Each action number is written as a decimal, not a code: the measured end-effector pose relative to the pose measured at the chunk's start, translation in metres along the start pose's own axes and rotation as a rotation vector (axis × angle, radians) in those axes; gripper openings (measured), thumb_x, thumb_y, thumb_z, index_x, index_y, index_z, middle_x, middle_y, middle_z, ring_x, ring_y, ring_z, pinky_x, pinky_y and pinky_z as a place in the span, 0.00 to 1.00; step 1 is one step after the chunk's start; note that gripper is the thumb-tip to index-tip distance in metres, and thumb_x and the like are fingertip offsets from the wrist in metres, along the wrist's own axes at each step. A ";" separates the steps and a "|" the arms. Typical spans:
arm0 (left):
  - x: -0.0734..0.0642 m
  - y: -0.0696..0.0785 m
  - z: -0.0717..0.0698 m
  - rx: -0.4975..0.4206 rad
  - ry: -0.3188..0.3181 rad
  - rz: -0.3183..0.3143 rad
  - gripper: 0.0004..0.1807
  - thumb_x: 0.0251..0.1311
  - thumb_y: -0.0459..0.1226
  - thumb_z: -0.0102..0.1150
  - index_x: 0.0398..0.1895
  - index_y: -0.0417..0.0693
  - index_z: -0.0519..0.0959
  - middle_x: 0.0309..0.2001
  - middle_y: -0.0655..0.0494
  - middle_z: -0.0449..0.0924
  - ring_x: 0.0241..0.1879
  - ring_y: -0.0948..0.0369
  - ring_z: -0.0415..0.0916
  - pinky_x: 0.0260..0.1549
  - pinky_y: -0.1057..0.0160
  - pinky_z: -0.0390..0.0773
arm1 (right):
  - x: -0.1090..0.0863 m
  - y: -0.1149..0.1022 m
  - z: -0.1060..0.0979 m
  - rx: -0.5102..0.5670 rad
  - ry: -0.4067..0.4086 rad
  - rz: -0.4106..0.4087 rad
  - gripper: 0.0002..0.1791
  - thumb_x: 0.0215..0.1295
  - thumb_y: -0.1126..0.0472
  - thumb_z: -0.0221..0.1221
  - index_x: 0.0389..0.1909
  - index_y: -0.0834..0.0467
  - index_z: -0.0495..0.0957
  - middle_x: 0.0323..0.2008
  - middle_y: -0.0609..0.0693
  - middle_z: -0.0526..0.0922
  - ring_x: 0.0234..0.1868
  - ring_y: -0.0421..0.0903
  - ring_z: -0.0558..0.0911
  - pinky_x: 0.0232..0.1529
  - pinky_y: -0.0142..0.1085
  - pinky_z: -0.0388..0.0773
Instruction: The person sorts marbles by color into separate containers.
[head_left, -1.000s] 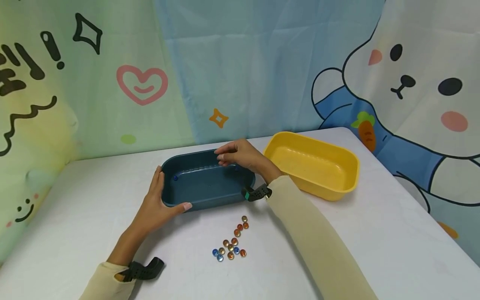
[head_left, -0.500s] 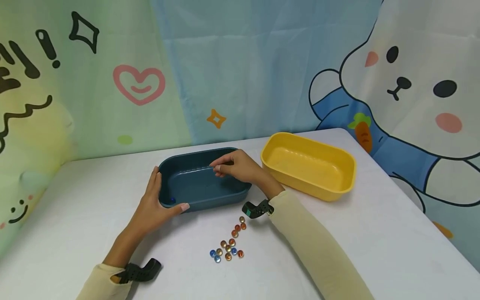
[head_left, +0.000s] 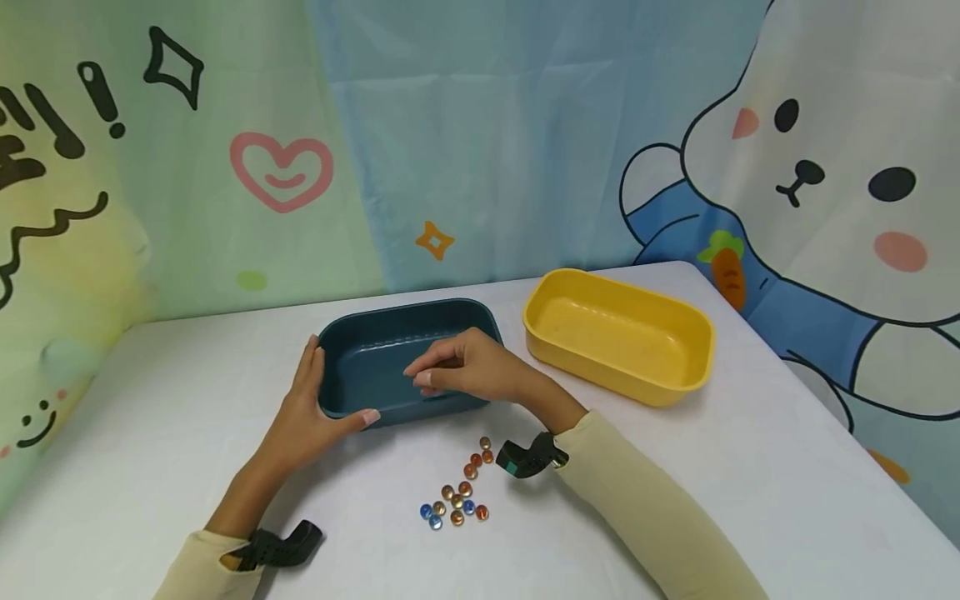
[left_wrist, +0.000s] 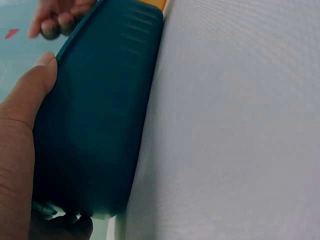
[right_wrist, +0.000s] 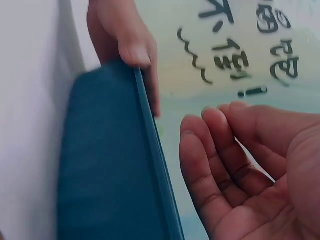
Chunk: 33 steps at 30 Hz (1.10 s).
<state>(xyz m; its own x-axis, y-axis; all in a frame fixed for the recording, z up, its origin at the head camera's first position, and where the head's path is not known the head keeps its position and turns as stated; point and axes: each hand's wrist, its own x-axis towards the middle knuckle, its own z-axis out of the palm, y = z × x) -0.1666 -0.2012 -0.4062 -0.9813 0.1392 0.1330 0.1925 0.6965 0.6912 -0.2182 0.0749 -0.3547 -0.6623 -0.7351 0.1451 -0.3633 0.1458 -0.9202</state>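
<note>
Left hand [head_left: 303,421] grips the near left corner of a dark blue tub [head_left: 371,367], thumb on the front rim and fingers along the end wall. Right hand [head_left: 476,367] hovers over the right part of that tub, fingers loosely curved, thumb near the fingertips; nothing shows in its grasp, though something tiny could be hidden.

Behind everything hangs a cartoon backdrop [head_left: 510,142] in pale green and blue, with a big white animal at right. Below it, a white-covered worktop [head_left: 187,417] carries two tubs side by side: the dark blue one near the middle, and a yellow tub [head_left: 622,333] just to its right. Pale sleeves [head_left: 652,508] cover the forearms, and each wrist wears a small black camera [head_left: 288,543].

Smallest are the glass marbles [head_left: 457,501], mostly amber with a few blue, loosely strung out in front of the blue tub. Whether any lie inside it is hard to tell.

The step in hand looks like shifting marbles between worktop and blue tub. Picking up another would call for a light fingertip pinch, the left hand steadying the tub.
</note>
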 end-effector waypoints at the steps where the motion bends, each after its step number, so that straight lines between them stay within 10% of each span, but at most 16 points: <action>1: -0.001 0.000 0.000 0.003 0.001 -0.002 0.66 0.49 0.57 0.71 0.77 0.40 0.35 0.77 0.53 0.26 0.75 0.47 0.33 0.63 0.34 0.51 | -0.002 -0.002 0.003 0.003 -0.018 -0.007 0.12 0.68 0.65 0.59 0.48 0.65 0.83 0.40 0.51 0.84 0.38 0.45 0.85 0.42 0.39 0.81; 24: -0.001 0.003 0.000 0.019 -0.001 -0.012 0.67 0.49 0.58 0.70 0.77 0.41 0.35 0.77 0.52 0.26 0.75 0.46 0.33 0.63 0.33 0.50 | -0.025 0.011 0.039 -0.118 -0.311 0.069 0.11 0.65 0.64 0.63 0.47 0.60 0.85 0.37 0.39 0.83 0.29 0.36 0.77 0.25 0.28 0.75; 33: -0.003 0.002 0.000 0.011 0.005 -0.001 0.66 0.49 0.57 0.71 0.77 0.39 0.36 0.77 0.51 0.27 0.75 0.46 0.33 0.63 0.33 0.50 | -0.026 0.016 0.054 -0.139 -0.392 0.072 0.10 0.60 0.63 0.68 0.42 0.59 0.85 0.32 0.37 0.81 0.32 0.32 0.78 0.35 0.28 0.78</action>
<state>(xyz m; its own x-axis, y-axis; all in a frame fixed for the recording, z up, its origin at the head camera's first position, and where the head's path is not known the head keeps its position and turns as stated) -0.1633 -0.2000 -0.4055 -0.9816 0.1350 0.1353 0.1911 0.7044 0.6836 -0.1711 0.0607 -0.3925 -0.3998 -0.9120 -0.0920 -0.4278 0.2745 -0.8612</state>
